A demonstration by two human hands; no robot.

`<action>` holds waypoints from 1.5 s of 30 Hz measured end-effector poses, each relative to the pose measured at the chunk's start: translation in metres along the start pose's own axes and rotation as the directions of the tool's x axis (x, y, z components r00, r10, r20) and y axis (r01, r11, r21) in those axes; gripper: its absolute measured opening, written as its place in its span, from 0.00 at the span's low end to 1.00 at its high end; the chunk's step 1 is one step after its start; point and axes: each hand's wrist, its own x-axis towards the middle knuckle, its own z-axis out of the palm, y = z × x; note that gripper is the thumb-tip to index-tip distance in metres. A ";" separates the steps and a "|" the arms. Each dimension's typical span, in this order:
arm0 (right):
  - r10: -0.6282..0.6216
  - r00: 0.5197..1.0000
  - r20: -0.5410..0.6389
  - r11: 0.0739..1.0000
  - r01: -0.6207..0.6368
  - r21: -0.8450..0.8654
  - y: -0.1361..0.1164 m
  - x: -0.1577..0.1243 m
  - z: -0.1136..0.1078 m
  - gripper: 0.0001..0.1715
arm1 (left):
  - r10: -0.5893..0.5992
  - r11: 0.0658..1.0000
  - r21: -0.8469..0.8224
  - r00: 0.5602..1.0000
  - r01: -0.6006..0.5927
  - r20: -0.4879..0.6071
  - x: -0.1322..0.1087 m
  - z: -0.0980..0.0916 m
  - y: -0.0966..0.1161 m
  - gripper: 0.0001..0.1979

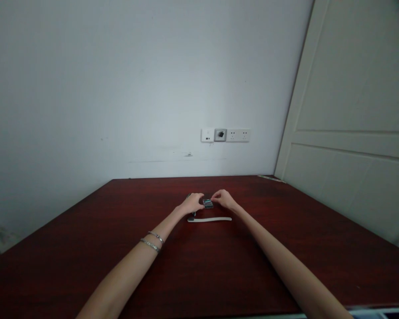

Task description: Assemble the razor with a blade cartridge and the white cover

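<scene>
A small, flat, see-through rectangular case (208,205) with dark and teal parts inside lies on the table in front of me. My left hand (192,203) is curled at its left edge, thumb at the near corner and forefinger at the far one. From the right, my right hand (223,198) reaches the case's far right corner, with thumb and forefinger pinched together. Whatever is between those fingertips is too small to make out. Nearer to me lies a thin white strip (211,219) with a dark left end. A small dark object (193,214) shows partly beneath my left hand.
The dark red wooden table (173,274) runs back to a white wall with sockets (237,135) on it. A pale panelled door (346,133) stands along the right side. Near the far right corner lies a narrow light strip (271,178).
</scene>
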 end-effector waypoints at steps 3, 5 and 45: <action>-0.013 1.000 0.010 1.000 0.013 -0.006 0.002 0.001 0.003 0.10 | -0.014 1.000 0.003 0.999 0.014 0.034 0.003 0.002 0.002 0.28; -0.016 1.000 0.014 1.000 0.016 -0.015 0.004 0.001 0.004 0.10 | -0.011 1.000 0.007 0.999 0.011 0.048 0.005 0.004 0.002 0.28; -0.075 0.996 -0.054 0.917 0.047 -0.397 0.016 -0.028 -0.005 0.17 | -0.244 0.949 0.153 0.948 0.277 -0.204 -0.045 -0.030 -0.073 0.19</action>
